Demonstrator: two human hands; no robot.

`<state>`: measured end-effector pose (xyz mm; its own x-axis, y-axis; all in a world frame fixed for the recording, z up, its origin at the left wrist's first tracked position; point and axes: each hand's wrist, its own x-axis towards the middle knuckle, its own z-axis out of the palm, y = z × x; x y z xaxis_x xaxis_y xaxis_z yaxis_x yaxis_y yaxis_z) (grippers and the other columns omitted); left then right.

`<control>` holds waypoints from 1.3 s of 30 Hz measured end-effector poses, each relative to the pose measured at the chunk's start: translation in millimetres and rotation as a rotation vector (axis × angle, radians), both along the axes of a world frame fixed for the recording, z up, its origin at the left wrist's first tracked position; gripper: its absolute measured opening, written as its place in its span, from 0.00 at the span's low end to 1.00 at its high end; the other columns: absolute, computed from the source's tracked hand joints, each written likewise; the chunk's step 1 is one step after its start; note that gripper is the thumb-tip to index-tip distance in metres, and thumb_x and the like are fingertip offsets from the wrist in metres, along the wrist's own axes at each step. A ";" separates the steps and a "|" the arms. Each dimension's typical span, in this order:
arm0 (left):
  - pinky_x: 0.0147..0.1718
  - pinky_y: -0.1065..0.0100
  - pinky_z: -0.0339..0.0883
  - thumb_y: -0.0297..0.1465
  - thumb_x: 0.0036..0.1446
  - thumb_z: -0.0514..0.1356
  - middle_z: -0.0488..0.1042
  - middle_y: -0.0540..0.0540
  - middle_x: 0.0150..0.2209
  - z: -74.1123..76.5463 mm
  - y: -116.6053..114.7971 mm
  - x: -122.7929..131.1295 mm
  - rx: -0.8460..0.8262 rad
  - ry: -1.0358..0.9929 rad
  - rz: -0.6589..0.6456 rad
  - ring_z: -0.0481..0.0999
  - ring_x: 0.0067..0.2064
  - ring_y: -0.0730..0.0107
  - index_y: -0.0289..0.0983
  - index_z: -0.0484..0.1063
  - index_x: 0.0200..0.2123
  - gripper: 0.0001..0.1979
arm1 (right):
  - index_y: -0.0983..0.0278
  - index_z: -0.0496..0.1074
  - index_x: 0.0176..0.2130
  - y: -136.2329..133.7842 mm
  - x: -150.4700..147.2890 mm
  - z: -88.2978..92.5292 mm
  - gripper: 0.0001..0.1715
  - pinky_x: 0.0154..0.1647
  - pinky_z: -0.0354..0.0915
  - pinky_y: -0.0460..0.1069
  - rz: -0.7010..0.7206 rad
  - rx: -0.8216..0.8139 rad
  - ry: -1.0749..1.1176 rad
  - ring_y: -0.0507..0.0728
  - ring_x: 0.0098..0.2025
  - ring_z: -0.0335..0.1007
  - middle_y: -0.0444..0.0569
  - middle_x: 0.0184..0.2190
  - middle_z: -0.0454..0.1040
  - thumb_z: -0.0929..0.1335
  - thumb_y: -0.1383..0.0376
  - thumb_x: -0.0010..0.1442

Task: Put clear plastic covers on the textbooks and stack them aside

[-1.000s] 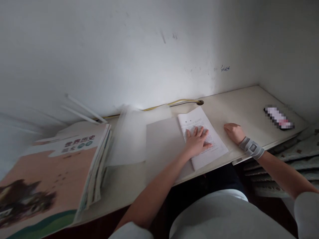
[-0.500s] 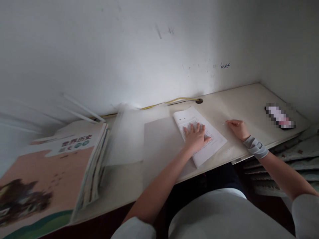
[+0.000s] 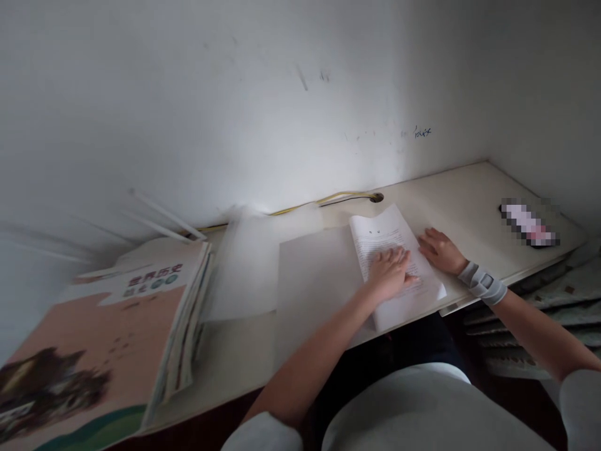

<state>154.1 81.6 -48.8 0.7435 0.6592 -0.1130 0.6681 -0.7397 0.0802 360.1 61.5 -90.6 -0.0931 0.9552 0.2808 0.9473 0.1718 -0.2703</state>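
Note:
A folded printed paper (image 3: pixel 385 233) lies near the front edge of the desk, its fold side to the left and its upper part slightly bowed. My left hand (image 3: pixel 389 273) rests flat on the printed text with fingers spread. At the paper's right edge lies my right hand (image 3: pixel 440 250), fingers stretched out and touching the edge or the desk just beside it; which one I cannot tell. A grey band (image 3: pixel 482 282) wraps my right wrist. Under the paper's left side a plain pale sheet (image 3: pixel 310 269) sticks out.
Thick books with a pink cover (image 3: pixel 117 332) are stacked at the left. A translucent sheet or folder (image 3: pixel 246 263) lies between them and the paper. A blurred-out phone (image 3: pixel 528 222) is at the right. Yellow cable (image 3: pixel 300 208) runs along the wall into a desk hole (image 3: pixel 376 197).
The paper and my left hand have shifted to the right. My right hand has gone from pinched fingers to a flat, stretched hand by the paper's edge.

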 end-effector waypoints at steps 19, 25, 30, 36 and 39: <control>0.58 0.45 0.42 0.55 0.54 0.46 0.45 0.33 0.65 -5.8 31.8 18.3 -0.048 -0.015 -0.052 0.43 0.65 0.42 0.32 0.46 0.63 0.42 | 0.72 0.59 0.58 7.9 -35.2 23.9 0.37 0.53 0.56 0.63 -0.130 -0.201 -0.308 0.71 0.58 0.55 0.68 0.57 0.60 0.57 0.48 0.61; 0.60 0.56 0.44 0.43 0.56 0.53 0.45 0.27 0.64 -6.3 40.0 34.6 0.001 -0.029 -0.023 0.45 0.65 0.51 0.20 0.45 0.62 0.40 | 0.71 0.54 0.61 4.7 -32.3 31.7 0.34 0.55 0.55 0.63 -0.033 -0.316 -0.224 0.68 0.61 0.51 0.65 0.61 0.56 0.57 0.55 0.63; 0.61 0.54 0.43 0.40 0.61 0.47 0.50 0.37 0.64 26.1 33.0 -16.3 0.069 -0.123 -0.059 0.45 0.65 0.56 0.31 0.54 0.60 0.27 | 0.66 0.59 0.59 -17.1 -27.9 39.5 0.29 0.53 0.56 0.67 -0.018 -0.343 -0.303 0.70 0.62 0.50 0.62 0.62 0.54 0.57 0.56 0.63; 0.57 0.45 0.49 0.40 0.59 0.45 0.58 0.33 0.61 8.7 14.5 -162.0 0.134 -0.302 0.440 0.54 0.62 0.49 0.33 0.60 0.56 0.26 | 0.65 0.61 0.58 -26.6 -68.2 60.6 0.27 0.59 0.45 0.67 0.124 -0.138 -0.302 0.68 0.64 0.45 0.62 0.63 0.52 0.60 0.58 0.62; 0.58 0.47 0.50 0.42 0.57 0.47 0.61 0.33 0.58 -17.4 2.5 -210.7 0.117 -0.531 0.649 0.58 0.61 0.50 0.32 0.60 0.56 0.28 | 0.59 0.60 0.59 -20.0 -106.9 69.6 0.30 0.61 0.44 0.64 0.497 -0.032 -0.237 0.65 0.65 0.43 0.55 0.63 0.52 0.59 0.50 0.61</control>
